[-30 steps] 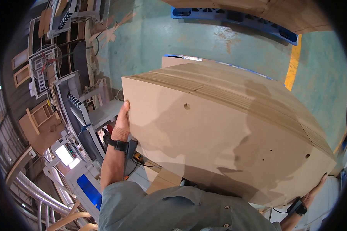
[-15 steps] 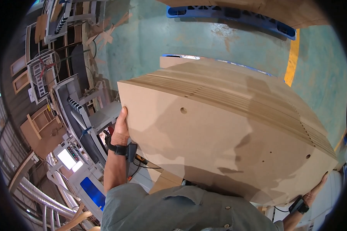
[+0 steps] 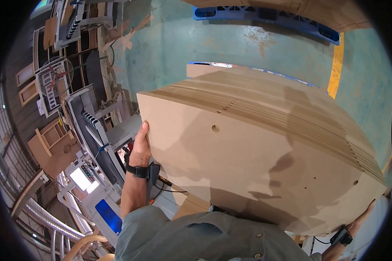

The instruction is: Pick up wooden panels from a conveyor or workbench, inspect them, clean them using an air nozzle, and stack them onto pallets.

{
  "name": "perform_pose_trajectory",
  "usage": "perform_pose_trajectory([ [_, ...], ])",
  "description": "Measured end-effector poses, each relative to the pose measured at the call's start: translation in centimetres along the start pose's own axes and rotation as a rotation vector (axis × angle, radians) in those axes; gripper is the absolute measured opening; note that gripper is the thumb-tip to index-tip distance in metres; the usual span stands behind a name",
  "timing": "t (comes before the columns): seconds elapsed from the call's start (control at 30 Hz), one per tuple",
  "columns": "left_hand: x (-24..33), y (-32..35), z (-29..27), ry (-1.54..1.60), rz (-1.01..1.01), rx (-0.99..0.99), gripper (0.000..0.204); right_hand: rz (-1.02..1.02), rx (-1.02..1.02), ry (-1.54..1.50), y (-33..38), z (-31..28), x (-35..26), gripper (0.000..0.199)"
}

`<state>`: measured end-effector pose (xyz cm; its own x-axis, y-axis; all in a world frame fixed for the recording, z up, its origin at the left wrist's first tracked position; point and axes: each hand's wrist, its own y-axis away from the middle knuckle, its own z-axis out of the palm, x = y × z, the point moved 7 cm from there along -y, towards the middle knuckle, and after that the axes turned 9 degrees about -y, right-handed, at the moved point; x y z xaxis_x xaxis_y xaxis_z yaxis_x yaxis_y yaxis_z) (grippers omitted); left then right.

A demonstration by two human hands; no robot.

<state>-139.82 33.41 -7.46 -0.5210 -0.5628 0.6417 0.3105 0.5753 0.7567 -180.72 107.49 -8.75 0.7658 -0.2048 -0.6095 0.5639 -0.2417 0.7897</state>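
Head view, and starting out at nine o'clock there's the workshop clutter: wooden frames point(image 3: 52, 143) leaning together, and a grey machine point(image 3: 96, 135) with a lit blue screen point(image 3: 109, 216) down toward seven o'clock. Moving in, the left hand point(image 3: 141, 145) is clamped on the left edge of the top board point(image 3: 257, 169), thumb over the face, fingers tucked behind the edge and hidden. A black wrist strap point(image 3: 138, 171) sits just below that hand. The board fills the middle, a big pale brown panel with small drilled holes, tilted and lying on top of a stack of boards point(image 3: 265, 104) whose edges fan out toward twelve and two o'clock. The grey shirt point(image 3: 204, 239) crowds in at six o'clock. Over at four o'clock, the right hand point(image 3: 365, 215) reaches the far right corner of the board from underneath; only part of it peeks out, so I cannot tell how it grips. Up top, a blue pallet point(image 3: 265, 15) and a yellow floor line point(image 3: 336, 65) at one o'clock on the green floor point(image 3: 231, 43).
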Motion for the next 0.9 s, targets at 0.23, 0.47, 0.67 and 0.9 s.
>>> perform_pose_trajectory([
  [0.23,0.5,-0.3,0.4,-0.023,-0.012,-0.023,0.080,0.000,0.021,-0.016,-0.2,-0.7,-0.3,0.077],
  [0.47,0.8,-0.4,0.3,-0.050,-0.004,-0.021,0.080,-0.042,0.039,0.037,-0.3,-1.1,-0.3,0.075],
  [0.67,0.6,0.0,0.3,-0.012,0.002,-0.048,0.079,-0.042,0.152,0.004,1.8,1.8,0.0,0.077],
  [0.9,1.0,-0.2,0.8,-0.025,-0.006,-0.058,0.078,-0.068,0.194,0.097,1.1,0.5,-0.9,0.074],
])
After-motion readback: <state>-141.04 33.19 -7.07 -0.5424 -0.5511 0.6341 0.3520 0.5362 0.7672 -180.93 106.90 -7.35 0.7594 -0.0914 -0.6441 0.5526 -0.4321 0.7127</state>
